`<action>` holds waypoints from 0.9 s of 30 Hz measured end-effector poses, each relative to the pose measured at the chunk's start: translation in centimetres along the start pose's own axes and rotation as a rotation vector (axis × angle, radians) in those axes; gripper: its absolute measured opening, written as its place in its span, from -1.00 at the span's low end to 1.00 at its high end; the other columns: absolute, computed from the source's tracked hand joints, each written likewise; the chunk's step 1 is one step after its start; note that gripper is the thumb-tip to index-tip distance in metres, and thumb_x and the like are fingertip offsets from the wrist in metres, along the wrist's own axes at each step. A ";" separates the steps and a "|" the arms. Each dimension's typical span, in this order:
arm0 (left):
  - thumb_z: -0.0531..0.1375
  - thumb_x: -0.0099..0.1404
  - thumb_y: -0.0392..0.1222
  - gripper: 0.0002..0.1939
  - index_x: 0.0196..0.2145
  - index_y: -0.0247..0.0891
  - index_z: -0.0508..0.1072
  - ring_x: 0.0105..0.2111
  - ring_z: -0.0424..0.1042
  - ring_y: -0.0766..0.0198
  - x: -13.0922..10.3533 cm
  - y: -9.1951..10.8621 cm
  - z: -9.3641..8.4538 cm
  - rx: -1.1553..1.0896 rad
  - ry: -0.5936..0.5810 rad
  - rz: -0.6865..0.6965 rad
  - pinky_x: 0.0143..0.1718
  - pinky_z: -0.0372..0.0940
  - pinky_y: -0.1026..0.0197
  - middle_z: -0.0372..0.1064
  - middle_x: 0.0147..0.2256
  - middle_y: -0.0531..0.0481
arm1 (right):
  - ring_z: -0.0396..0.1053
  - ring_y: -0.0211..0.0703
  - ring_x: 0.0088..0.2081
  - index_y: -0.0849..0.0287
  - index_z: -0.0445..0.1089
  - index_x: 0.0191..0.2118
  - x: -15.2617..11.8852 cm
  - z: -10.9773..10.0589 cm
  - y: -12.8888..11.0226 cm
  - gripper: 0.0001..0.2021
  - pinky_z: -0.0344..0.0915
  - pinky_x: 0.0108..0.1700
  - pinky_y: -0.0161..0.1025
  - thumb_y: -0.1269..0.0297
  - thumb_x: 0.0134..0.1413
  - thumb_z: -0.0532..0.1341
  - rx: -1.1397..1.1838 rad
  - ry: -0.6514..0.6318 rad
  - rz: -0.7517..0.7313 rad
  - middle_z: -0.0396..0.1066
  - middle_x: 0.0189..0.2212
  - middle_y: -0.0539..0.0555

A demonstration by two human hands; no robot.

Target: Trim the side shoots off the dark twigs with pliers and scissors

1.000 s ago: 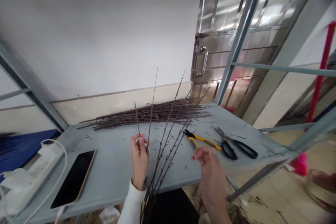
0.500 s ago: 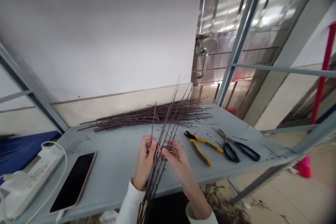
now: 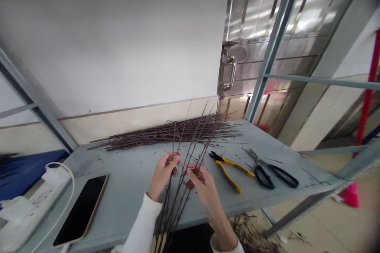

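Several thin dark twigs [image 3: 177,194] stand up between my hands, over the front edge of the grey table [image 3: 130,189]. My left hand [image 3: 165,170] has its thumb and fingers closed on a twig at the left of the group. My right hand [image 3: 199,178] pinches the twigs on the right side, fingers curled behind them. Behind the hands, a large pile of similar twigs [image 3: 160,132] lies along the wall. Yellow-handled cutting pliers [image 3: 231,170] rest right of my right hand, with black-handled scissors [image 3: 270,168] beyond them.
A phone [image 3: 81,209] with a cable and a white power strip [image 3: 35,205] lie at the left. A blue board [image 3: 29,172] is behind the strip. Metal frame posts [image 3: 274,43] rise at both sides. Twig scraps [image 3: 252,235] litter the floor.
My hands have moved slightly apart, and the twigs between them are spread wider. The view has shifted a little; the tools and the pile lie as before.
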State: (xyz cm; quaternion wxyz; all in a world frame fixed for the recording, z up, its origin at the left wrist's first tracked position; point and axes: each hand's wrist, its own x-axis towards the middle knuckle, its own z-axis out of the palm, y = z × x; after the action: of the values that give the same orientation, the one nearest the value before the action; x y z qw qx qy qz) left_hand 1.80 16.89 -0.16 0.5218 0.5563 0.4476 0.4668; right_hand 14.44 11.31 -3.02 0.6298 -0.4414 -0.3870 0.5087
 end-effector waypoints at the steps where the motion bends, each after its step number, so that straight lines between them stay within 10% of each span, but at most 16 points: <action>1: 0.24 0.07 0.06 -0.60 -0.28 -0.33 0.40 -0.72 0.23 0.47 0.4 0.0 0.0 0.007 0.007 -0.001 -0.68 0.14 0.37 0.38 -0.53 0.07 | 0.34 -0.26 -0.64 0.21 0.31 -0.29 0.0 0.1 0.0 -0.54 0.27 -0.60 -0.32 -0.10 -0.15 0.28 -0.004 -0.001 -0.005 0.38 -0.53 -0.02; 8: 0.22 0.07 0.09 -0.53 -0.19 -0.34 0.40 -0.67 0.31 0.42 2.3 -0.4 0.6 0.010 0.017 0.007 -0.62 0.20 0.34 0.42 -0.49 0.01 | 0.45 -0.06 -0.39 0.24 0.38 -0.17 -0.6 -0.9 0.2 -0.42 0.37 -0.40 -0.22 -0.21 -0.12 0.18 -0.191 0.062 0.000 0.50 -0.35 0.16; 11: 0.21 0.08 0.11 -0.51 -0.17 -0.34 0.41 -0.65 0.30 0.41 2.5 -0.9 0.7 0.000 -0.011 0.028 -0.63 0.19 0.35 0.41 -0.46 0.00 | 0.43 0.00 -0.18 0.23 0.37 -0.06 -1.2 -4.3 -0.7 -0.36 0.36 -0.22 -0.19 -0.25 -0.01 0.02 -0.383 0.300 -0.077 0.48 -0.18 0.21; 14: 0.21 0.08 0.12 -0.50 -0.16 -0.33 0.42 -0.62 0.28 0.41 2.4 -1.2 0.9 -0.010 -0.036 0.059 -0.64 0.17 0.37 0.38 -0.46 0.01 | 0.42 -0.10 -0.37 0.19 0.40 -0.35 -1.4 -9.6 -2.6 -0.41 0.33 -0.28 -0.24 -0.26 0.05 -0.08 -0.550 0.440 -0.185 0.49 -0.43 0.15; 20: 0.22 0.13 0.07 -0.57 -0.17 -0.32 0.45 -0.64 0.18 0.44 1.9 -1.2 1.1 -0.017 -0.036 0.117 -0.66 0.10 0.38 0.32 -0.50 0.06 | 0.27 -0.20 -0.60 0.11 0.21 -0.62 -0.5 -18.4 -6.0 -0.46 0.20 -0.50 -0.32 -0.21 0.11 -0.11 -0.974 0.420 -0.261 0.29 -0.71 0.01; 27: 0.24 0.11 0.08 -0.55 -0.17 -0.32 0.48 -0.67 0.12 0.45 1.7 -1.1 0.9 -0.007 -0.021 0.099 -0.70 0.06 0.39 0.30 -0.54 0.06 | 0.40 -0.06 -0.51 0.08 0.37 -0.47 1.0 -22.2 -6.0 -0.46 0.25 -0.47 -0.22 -0.25 0.02 -0.10 -1.299 0.397 -0.208 0.44 -0.56 0.09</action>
State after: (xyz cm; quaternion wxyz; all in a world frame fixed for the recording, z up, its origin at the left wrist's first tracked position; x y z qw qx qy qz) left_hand 2.98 18.43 -1.21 0.5048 0.5809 0.4124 0.4875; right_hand 37.18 8.12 -4.19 0.3420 -0.7751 -0.5309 0.0200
